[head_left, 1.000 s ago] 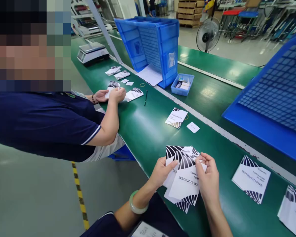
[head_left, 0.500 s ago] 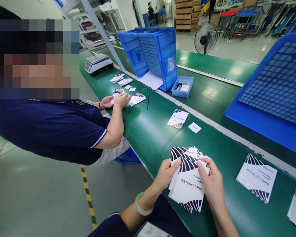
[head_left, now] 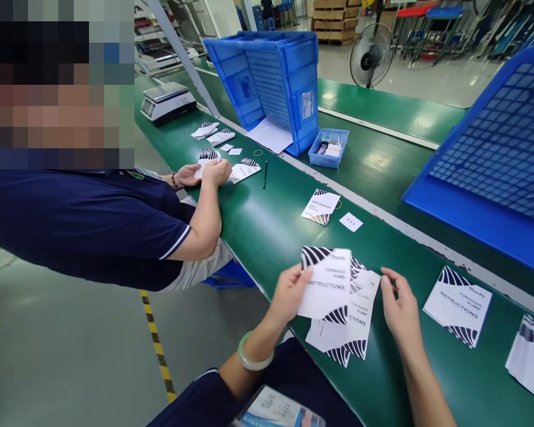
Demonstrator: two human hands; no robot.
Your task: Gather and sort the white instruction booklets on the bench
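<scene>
My left hand (head_left: 289, 293) pinches one leaflet (head_left: 327, 283) by its edge, lifted clear of the stack (head_left: 347, 329) lying on the green table (head_left: 267, 231) just below it. My right hand (head_left: 400, 308) is open beside the stack, fingers loosely spread, gripping nothing. Judging by the layout, I'm partway through: one loose leaflet (head_left: 457, 303) lies to my right, another (head_left: 320, 207) further up, and several sheets in the stack are left to go through.
</scene>
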